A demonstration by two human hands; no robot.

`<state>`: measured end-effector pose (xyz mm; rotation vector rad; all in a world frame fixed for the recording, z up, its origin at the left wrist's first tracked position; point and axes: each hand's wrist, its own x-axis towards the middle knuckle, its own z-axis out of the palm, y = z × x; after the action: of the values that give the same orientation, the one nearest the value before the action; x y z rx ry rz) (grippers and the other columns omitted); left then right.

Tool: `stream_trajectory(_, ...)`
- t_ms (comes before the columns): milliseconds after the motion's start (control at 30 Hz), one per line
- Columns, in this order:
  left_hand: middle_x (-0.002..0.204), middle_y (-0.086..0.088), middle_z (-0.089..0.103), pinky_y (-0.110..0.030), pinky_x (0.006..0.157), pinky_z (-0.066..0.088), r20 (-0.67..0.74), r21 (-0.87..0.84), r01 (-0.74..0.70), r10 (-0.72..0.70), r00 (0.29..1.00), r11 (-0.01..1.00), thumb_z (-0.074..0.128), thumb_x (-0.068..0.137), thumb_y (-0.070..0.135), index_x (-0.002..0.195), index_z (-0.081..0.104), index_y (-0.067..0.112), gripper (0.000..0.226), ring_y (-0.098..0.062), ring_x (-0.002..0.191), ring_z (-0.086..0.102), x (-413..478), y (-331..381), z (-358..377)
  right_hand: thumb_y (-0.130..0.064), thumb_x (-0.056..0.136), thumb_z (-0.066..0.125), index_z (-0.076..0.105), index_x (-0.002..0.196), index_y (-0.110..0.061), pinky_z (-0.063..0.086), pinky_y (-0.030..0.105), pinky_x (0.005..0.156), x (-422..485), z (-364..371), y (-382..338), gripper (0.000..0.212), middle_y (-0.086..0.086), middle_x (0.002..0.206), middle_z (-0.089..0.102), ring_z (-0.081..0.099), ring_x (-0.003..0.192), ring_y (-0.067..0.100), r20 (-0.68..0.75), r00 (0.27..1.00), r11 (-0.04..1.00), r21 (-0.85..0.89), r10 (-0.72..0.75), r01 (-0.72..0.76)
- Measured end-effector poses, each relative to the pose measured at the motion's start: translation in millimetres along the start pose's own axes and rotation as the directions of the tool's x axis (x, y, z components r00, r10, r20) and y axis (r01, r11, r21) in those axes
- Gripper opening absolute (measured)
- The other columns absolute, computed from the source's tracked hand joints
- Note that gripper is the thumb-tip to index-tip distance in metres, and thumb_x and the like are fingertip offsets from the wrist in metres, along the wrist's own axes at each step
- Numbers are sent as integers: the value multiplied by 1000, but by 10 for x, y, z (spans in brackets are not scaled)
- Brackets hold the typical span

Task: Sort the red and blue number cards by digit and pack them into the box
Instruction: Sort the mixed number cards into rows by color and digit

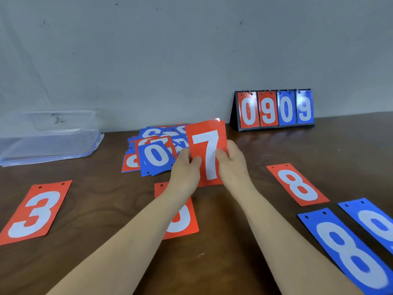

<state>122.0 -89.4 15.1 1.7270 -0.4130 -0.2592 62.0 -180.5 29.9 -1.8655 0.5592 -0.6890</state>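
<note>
- Head view: both hands met at the middle of the table [234,241], clamped together on one card. The left hand [187,167] pinched the left edge of the red 7 card [207,150] and the right hand [231,165] pinched its right edge.
- The card was held upright, facing the person, probably so the digit could be read before a spot was chosen for it.
- A pale corner showed behind its top edge. It may have been a second card, but the view was too poor to be sure.
- The unsorted pile [157,152] lay at ten o'clock from the hands, just beside them. Red and blue cards overlapped loosely, with a blue 0 on top.
- Sorted cards lay flat, face up and apart from one another, which seemed meant to give each digit its own place:
  - the red 3 card [36,211] at eight o'clock
  - the red 8 card [297,184] at three o'clock
  - the blue 8 card [348,252] and the blue 9 card [374,222] at four o'clock, side by side
- Another red card [182,220] lay at six o'clock, its digit hidden under the left forearm.
- The clear box [49,141] sat at nine o'clock against the wall, well away from the cards. No cards showed in it, so packing looked some way off.
- A flip scoreboard [274,109] stood at one o'clock, reading 0909.
</note>
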Motion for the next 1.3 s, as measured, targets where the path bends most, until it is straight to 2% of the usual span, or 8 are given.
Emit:
stream_trajectory(167,103,-3,66,-30,83,53,98,267,-233,214,972,935,43,104,21,105,57,9,19,-16,95,62,-102,-156,32,-20,103,41,46,116,-29,46,2,60,-103,-316,239,17,-23,97,53,55,84,-6,119,992,999,-29,29,-26)
stream_trajectory(333,85,-2,63,-32,76,52,172,488,-312,261,950,815,45,103,28,84,52,18,23,-17,83,61,-200,-141,43,-22,103,41,56,111,-16,53,25,84,-186,-422,398,18,-6,106,63,61,94,9,119,992,987,-158,32,-13)
stream_trajectory(467,116,8,62,-25,95,47,210,517,-319,244,947,794,47,102,21,123,61,20,25,-9,109,57,-283,-47,-144,-13,99,50,59,104,-18,53,25,79,-155,-635,298,12,-6,98,66,64,91,10,47,999,994,-113,17,-12)
stream_trajectory(600,139,4,53,-36,106,42,199,822,-218,94,975,526,53,94,17,136,54,25,43,-17,128,48,-363,-78,-535,-6,90,60,65,93,1,54,46,87,-35,-1053,377,9,15,96,72,68,92,31,-33,988,963,-220,151,-155)
stream_trajectory(700,150,7,40,-39,109,33,191,928,-126,-159,969,351,57,92,32,143,43,33,53,-19,137,36,-481,-92,-649,-6,89,59,67,83,4,56,44,80,9,-1306,521,14,22,90,70,66,83,34,-23,966,937,-240,256,-254)
stream_trajectory(800,158,7,26,-43,115,23,230,912,-130,-223,947,389,52,97,40,149,33,34,56,-20,144,24,-603,-67,-502,-10,87,59,62,73,-7,45,39,62,61,-1406,655,15,13,73,57,53,69,24,-23,964,916,-308,264,-258)
stream_trajectory(967,160,5,21,-45,116,19,293,883,-197,-173,940,426,46,99,46,151,28,32,58,-22,147,16,-639,-9,120,-23,92,57,71,97,-17,47,34,86,62,-1380,737,16,4,106,66,61,102,27,-22,967,767,-604,254,-215)
stream_trajectory(1300,161,5,20,-46,118,17,259,863,-176,-115,959,473,44,101,44,152,28,32,54,-21,148,14,-494,-60,493,-37,94,55,67,97,-22,37,33,93,49,-1321,852,19,-2,102,65,50,110,22,-57,996,582,-809,67,-86)
